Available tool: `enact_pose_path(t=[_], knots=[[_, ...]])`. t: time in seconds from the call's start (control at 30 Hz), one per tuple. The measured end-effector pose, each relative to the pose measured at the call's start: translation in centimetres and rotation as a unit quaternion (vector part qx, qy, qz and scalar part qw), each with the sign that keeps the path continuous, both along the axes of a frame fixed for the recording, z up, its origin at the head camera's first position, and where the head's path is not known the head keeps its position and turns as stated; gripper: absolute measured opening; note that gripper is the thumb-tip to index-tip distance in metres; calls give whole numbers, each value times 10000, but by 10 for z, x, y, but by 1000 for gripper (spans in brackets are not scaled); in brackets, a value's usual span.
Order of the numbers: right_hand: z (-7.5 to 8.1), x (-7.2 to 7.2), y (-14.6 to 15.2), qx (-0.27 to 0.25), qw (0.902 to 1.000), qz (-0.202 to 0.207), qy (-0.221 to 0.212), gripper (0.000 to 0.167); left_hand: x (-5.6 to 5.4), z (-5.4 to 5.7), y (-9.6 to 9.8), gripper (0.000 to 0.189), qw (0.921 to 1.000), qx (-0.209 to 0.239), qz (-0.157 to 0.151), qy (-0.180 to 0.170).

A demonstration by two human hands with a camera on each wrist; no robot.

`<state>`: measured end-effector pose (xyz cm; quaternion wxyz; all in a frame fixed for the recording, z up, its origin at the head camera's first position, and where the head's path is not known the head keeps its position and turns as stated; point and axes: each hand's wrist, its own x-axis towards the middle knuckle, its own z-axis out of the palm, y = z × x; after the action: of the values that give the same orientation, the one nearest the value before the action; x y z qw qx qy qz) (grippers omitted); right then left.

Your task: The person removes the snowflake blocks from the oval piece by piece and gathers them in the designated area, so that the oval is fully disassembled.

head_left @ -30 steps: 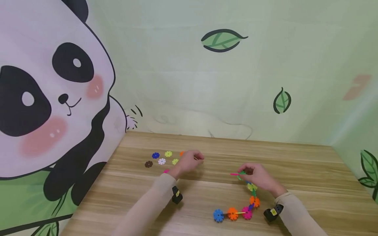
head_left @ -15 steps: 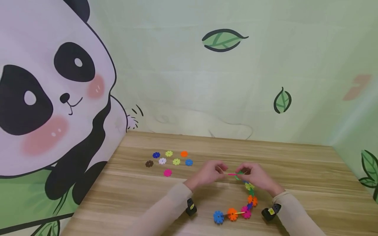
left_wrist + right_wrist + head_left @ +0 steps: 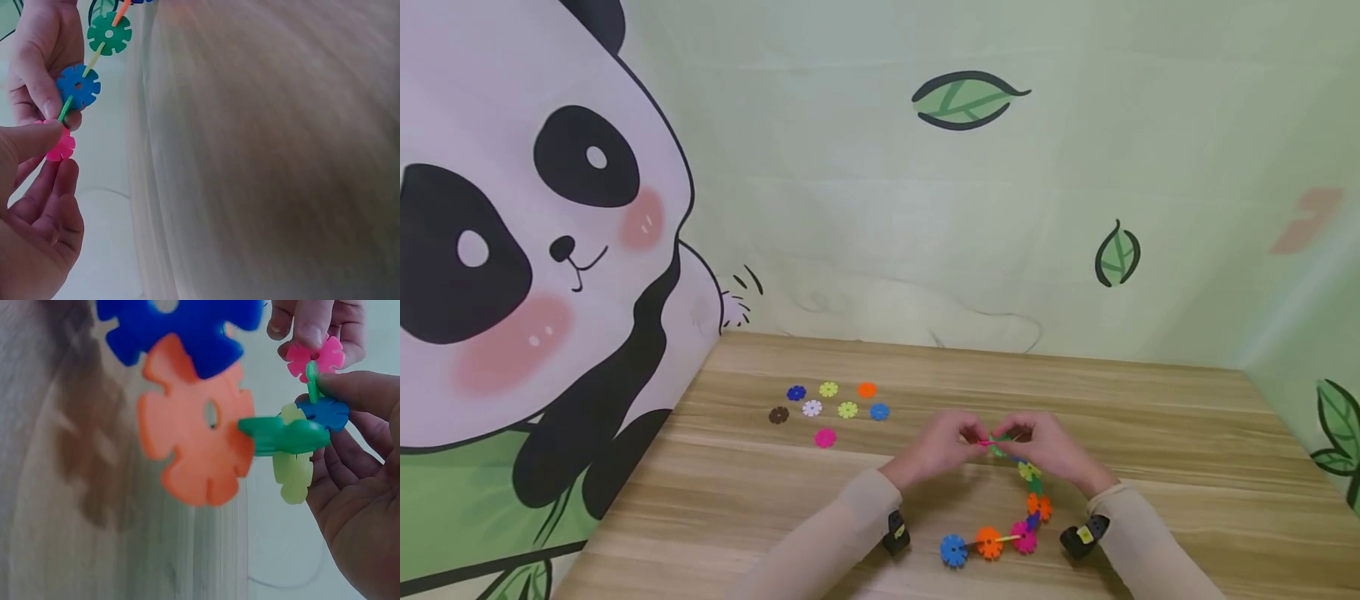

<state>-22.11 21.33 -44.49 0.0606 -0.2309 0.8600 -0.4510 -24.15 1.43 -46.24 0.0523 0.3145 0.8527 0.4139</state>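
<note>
My left hand (image 3: 942, 442) pinches a pink snowflake disc (image 3: 61, 147) between thumb and fingers. Pushed slot to slot with it is a green snowflake disc (image 3: 313, 382), which my right hand (image 3: 1051, 443) pinches at the end of a chain of such discs. A blue disc (image 3: 79, 86) follows close to the right fingers in the left wrist view. From there the chain curves down past an orange disc (image 3: 1039, 507) to a light blue disc (image 3: 954, 551) at its other end. The hands nearly touch and partly hide the join.
Several loose discs lie flat at the back left of the wooden table (image 3: 760, 483), among them a white one (image 3: 812, 408), a brown one (image 3: 778, 415) and a pink one (image 3: 825, 437). A printed cloth wall (image 3: 850, 208) stands behind the table.
My left hand has moved right and toward me, from beside the loose discs to the pink disc, and now grips it. The right hand and chain have shifted slightly left.
</note>
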Motion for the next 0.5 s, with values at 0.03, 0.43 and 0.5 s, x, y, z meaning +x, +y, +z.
enact_pose_path(t=[0.03, 0.43, 0.5], knots=[[0, 0, 0, 9, 10000, -2, 3, 12, 0, 0, 1, 4, 10000, -64, 25, 65], [-16, -7, 9, -159, 9996, 185, -127, 16, 0, -2, 0, 5, 9983, -221, 332, 425], [-16, -7, 10, -109, 9996, 221, -151, 16, 0, -3, -1, 4, 9984, -197, 380, 368]])
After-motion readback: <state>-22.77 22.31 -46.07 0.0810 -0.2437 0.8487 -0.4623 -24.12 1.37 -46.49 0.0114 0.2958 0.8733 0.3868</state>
